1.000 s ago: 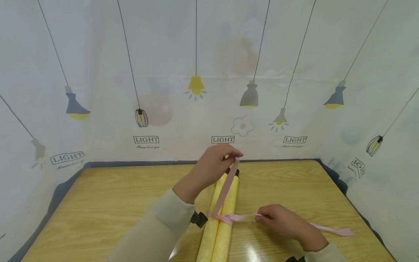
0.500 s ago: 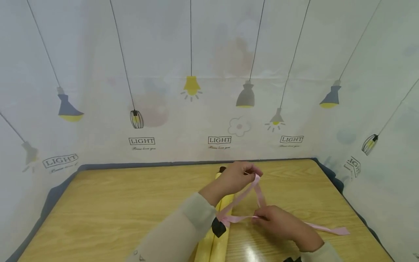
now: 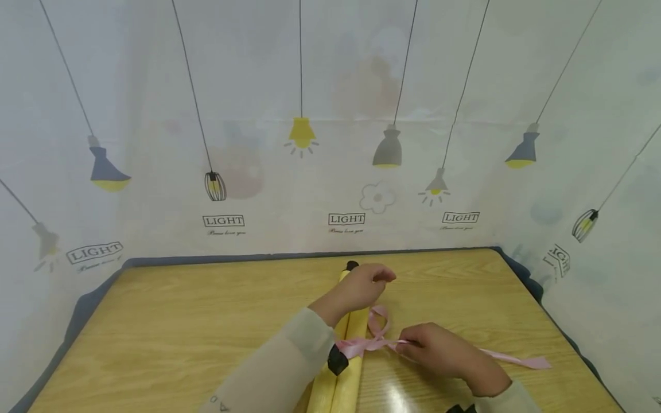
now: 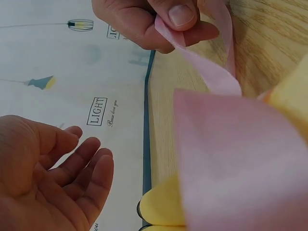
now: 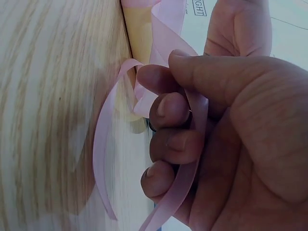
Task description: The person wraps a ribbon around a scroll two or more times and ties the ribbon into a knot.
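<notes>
Pink ribbon crosses two yellow rolls lying side by side on the wooden desk. My right hand pinches one length to their right; my left hand, relaxed and unclasped, hovers near the far ends.

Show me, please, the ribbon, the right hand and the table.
Ribbon (image 4: 236,159): left wrist view, broad near stretch.
Right hand (image 3: 439,350): head view, its back.
Table (image 3: 206,315): head view, bare top.

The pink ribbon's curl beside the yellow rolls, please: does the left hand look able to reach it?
Probably yes: the left hand is empty and near the ribbon's curl, with nothing visible between them; the right hand grips another part.
</notes>
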A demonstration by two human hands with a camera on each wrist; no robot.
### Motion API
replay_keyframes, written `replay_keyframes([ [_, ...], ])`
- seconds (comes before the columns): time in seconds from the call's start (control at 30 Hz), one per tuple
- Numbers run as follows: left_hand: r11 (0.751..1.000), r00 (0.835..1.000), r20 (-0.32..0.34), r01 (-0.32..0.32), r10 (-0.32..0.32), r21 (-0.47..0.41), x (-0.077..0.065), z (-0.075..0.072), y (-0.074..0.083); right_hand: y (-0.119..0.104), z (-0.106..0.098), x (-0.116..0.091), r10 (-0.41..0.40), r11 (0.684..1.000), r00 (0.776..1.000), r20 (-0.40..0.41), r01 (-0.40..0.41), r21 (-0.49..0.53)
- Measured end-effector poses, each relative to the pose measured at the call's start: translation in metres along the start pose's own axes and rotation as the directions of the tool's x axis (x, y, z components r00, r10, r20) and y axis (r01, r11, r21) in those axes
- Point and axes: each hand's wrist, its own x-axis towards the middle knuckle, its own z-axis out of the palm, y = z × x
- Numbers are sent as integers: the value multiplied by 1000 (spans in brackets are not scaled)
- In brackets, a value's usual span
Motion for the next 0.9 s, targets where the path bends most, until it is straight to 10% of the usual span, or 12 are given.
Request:
replay_keyframes([
  [0.47,998,998,-35,-47,49,45,-44,-14,-19,-5,0,1,15,998,1000,-27,-16,-56],
  [0.9,986,999,-44,14,-22,-166,-99,-31,-31,-12,-4,0,17,998,999,-28,-18,-59],
])
